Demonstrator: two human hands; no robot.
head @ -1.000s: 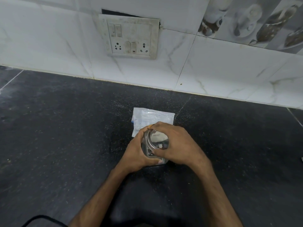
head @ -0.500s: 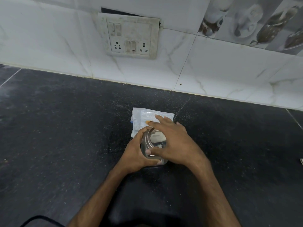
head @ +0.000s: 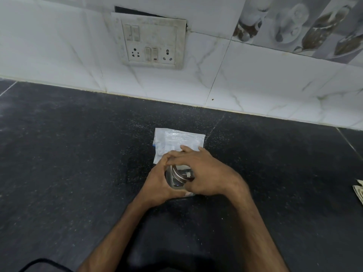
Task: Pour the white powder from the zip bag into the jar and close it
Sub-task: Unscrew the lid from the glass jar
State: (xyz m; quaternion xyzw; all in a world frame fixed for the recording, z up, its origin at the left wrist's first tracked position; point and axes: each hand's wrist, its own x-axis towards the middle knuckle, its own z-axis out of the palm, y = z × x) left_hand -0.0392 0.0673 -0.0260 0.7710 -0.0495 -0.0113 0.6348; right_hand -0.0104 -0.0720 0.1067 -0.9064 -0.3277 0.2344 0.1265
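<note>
sitting upright on the dark speckled stone table (head: 78,154), the small clear glass jar (head: 177,180) with its round silver metal lid (head: 181,173) is showing only in the gap between two bare hands. the left hand (head: 159,183) is wrapping around the jar's left side, its fingers (head: 167,157) curling over the far rim and its thumb lying along the near base, so it is grasping the jar firmly. the right hand (head: 206,173) is lying over the top of the lid from the right, its fingers spreading forward and its thumb pressing at the near edge of the lid, so it is gripping the lid rather than hanging loose. whether the lid is seated fully on the jar is not something i can tell, since the hands are covering the seam. the flat, crumpled clear plastic zip bag (head: 176,139) with a blue strip at its left edge is lying on the table just beyond the jar, partly under the fingertips, and it is looking flattened. on the white marbled tile wall (head: 255,79) behind, a grimy white switch and socket panel (head: 151,42) is hanging slightly loose. some folded paper (head: 358,190) is poking in at the right edge of the table, well apart from the jar.
</note>
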